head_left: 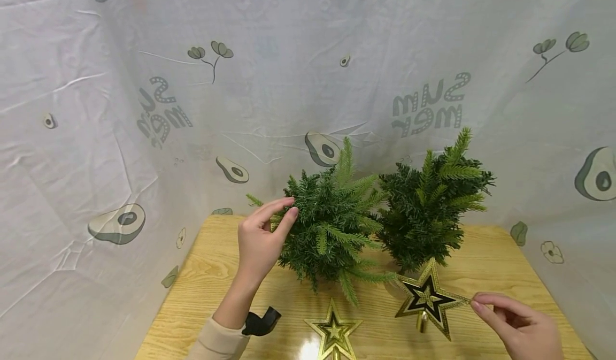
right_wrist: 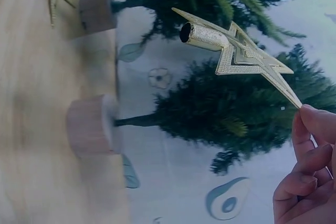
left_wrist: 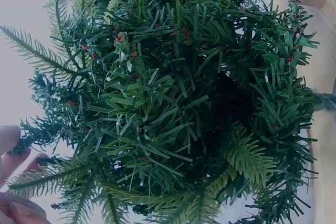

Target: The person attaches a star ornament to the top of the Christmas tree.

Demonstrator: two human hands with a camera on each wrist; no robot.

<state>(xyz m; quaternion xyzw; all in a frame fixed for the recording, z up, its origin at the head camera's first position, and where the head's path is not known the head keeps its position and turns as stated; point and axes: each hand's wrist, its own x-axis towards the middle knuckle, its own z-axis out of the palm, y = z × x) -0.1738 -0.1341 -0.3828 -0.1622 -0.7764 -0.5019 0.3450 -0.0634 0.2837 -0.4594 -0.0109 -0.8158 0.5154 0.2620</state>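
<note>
My left hand [head_left: 261, 239] is at the left side of a small artificial Christmas tree [head_left: 327, 221], its thumb and fingertips slightly apart beside the outer needles. In the left wrist view, its fingers [left_wrist: 9, 139] touch a dark green sprig, and a lighter branch tip lies near the thumb. My right hand [head_left: 522, 322] pinches one point of a gold star tree topper [head_left: 427, 296] between thumb and fingers. Held above the table, this star has its hollow socket [right_wrist: 202, 36] showing in the right wrist view. A second gold star topper [head_left: 333, 330] lies near the table's front.
Another artificial tree [head_left: 423, 205] stands to the right of the first. Both have round wooden bases, one base [right_wrist: 92, 127] nearer in the right wrist view. A printed curtain [head_left: 289, 82] hangs behind the wooden table [head_left: 192, 285]. A black strap piece [head_left: 261, 321] sticks out at my left wrist.
</note>
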